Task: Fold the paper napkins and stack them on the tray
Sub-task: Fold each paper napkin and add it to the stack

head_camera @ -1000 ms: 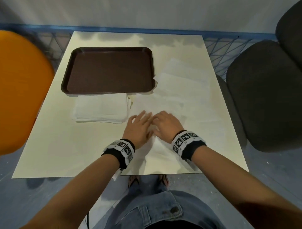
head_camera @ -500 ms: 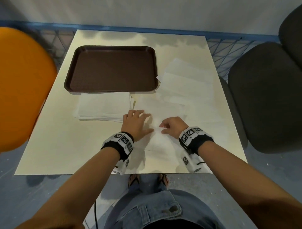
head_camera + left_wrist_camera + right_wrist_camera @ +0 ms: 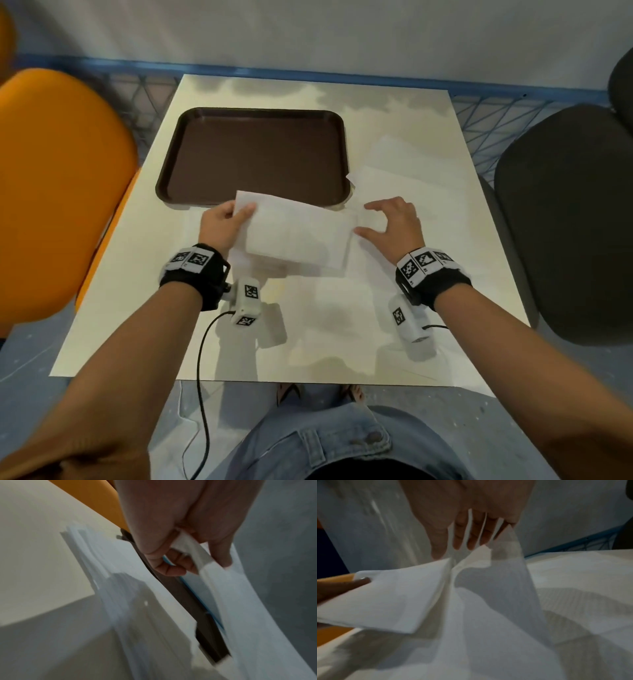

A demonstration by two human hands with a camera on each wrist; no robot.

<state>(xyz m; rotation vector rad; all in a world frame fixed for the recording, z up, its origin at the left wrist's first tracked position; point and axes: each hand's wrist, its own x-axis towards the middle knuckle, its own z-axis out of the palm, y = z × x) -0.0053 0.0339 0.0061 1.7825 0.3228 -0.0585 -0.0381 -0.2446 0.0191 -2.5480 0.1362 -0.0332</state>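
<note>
Pale and glossy, the worktop [image 3: 137, 291] in front of us runs up to a blue mesh barrier [image 3: 496, 113] and a grey wall, with an orange chair [image 3: 58, 192] at our left and a dark grey chair [image 3: 565, 219] at our right. On the far left part of the worktop sits the brown tray [image 3: 253, 154], with nothing on its floor.

Our left hand [image 3: 221, 224] pinches the left end of a folded napkin [image 3: 298, 233] between thumb and curled fingers, so that grip is narrow and closed on the paper. We hold the napkin lifted off the worktop, just in front of the tray's near rim, its far left corner overlapping that rim in the head view. The left wrist view shows the thumb [image 3: 221, 551] on top of the sheet.

Our right hand [image 3: 394, 222] is at the napkin's right end with a wide grip, fingers spread and nearly straight, the thumb tip touching the edge. Under and behind it lie loose unfolded napkins [image 3: 404, 171], spread across the right side of the worktop. In the right wrist view one thin sheet [image 3: 505, 574] rises toward the fingers [image 3: 474, 534]; we cannot tell whether they hold it.
</note>
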